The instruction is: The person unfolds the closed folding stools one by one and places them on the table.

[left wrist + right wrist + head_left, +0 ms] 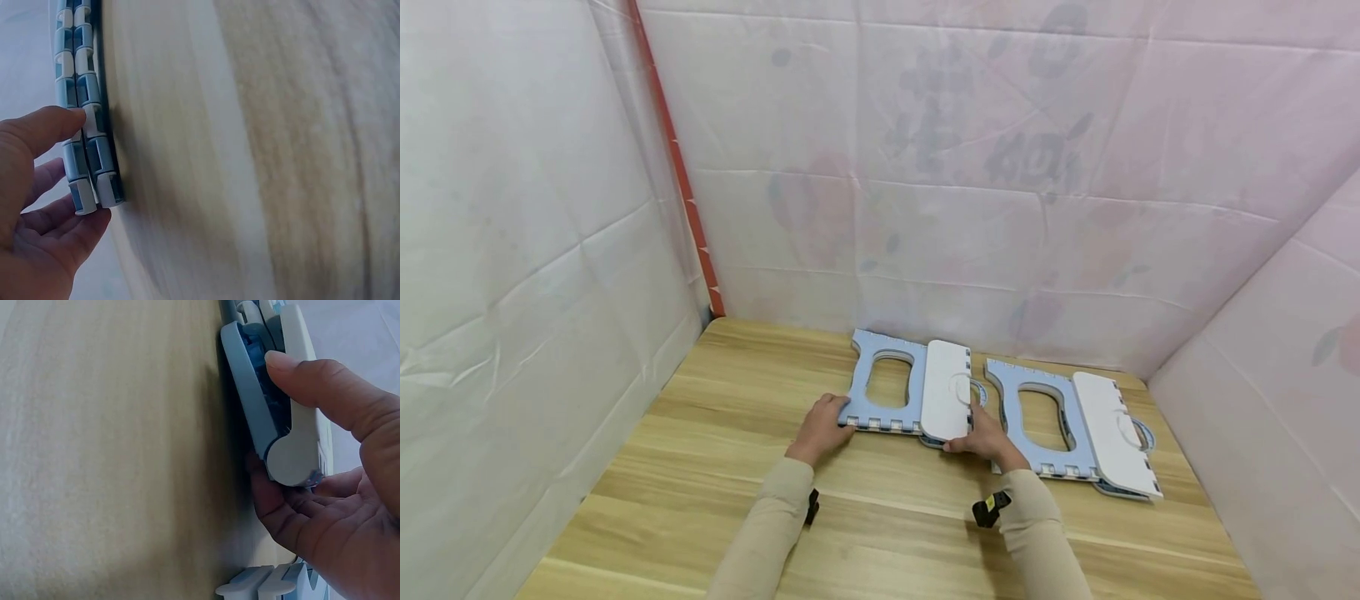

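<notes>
A folded blue-and-white folding stool (942,396) lies near the back of the wooden table. My left hand (822,427) grips its front left corner. In the left wrist view the thumb presses the hinged edge of the stool (78,90), with the fingers around its end. On the other side, my right hand (988,440) holds the front right corner by the white panel. The right wrist view shows the thumb on the side of the stool (299,440) and the fingers curled about its rounded end. The stool's underside is hidden in the head view.
A second folded stool (1108,429) of the same kind lies close on the right, its carry handle (1144,435) pointing right. White sheeting (955,233) rises behind the table (700,467) and at both sides. A red strip (677,158) runs up the back left corner.
</notes>
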### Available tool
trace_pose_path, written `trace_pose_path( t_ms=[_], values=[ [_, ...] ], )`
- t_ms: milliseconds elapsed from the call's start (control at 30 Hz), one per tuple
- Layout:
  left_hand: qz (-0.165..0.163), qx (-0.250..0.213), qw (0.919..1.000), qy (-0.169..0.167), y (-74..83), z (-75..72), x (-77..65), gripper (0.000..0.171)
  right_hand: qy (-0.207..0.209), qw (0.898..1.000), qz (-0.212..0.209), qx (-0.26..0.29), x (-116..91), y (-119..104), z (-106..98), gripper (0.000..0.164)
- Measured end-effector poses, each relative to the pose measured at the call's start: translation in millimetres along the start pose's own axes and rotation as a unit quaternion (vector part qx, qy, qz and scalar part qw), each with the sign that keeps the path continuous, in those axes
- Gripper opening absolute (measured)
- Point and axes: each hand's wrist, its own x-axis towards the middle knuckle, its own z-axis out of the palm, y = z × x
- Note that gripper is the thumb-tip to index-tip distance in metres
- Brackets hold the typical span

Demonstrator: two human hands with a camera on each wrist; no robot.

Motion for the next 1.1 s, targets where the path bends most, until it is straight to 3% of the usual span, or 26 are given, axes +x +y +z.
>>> trace_pose_path(
  t_ms=[500, 733, 1100],
  values=[
    [0.004, 0.001, 1.0000, 0.002, 1.0, 2.3, -1.0, 0.053, 0.001, 1.000, 0.002, 0.010, -5, 2, 3, 0.116],
    [-0.002, -0.001, 0.9998, -0.021, -1.6, 2.4, -4.2, 0.054, 0.034, 0.999, -0.019, 0.029, -15, 0, 9, 0.111],
    [-0.006, 0.011, 0.9999, -0.010, 4.9, -1.4, -2.5, 0.054, 0.091, 0.993, -0.042, 0.062, -19, -4, 11, 0.095]
  ],
)
